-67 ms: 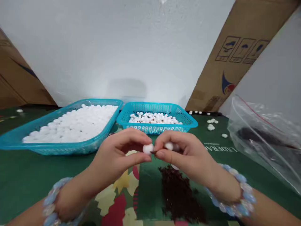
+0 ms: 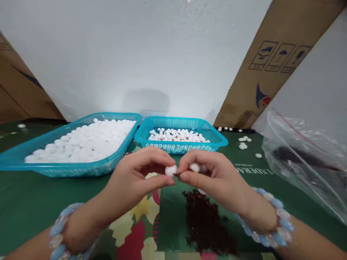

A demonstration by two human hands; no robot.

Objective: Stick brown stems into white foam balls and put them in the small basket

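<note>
Above the brown heap [image 2: 207,224], both hands' grips pinch round, axisless white balls [image 2: 170,170].

You hold a small white ball [image 2: 170,170], round with a slightly rough, matte skin, pinched between the thumb and forefinger of your left hand [image 2: 135,180], raised above the surface. At its right edge it touches a thin dark sliver that your right hand [image 2: 214,178] grips at the fingertips. A second white ball [image 2: 194,167] of the same kind sits tucked behind your right forefinger, partly hidden by the fingers. Directly below your right hand lies a heap of dark brown flakes [image 2: 207,224], loose and crumbly, spread on the surface.
</note>
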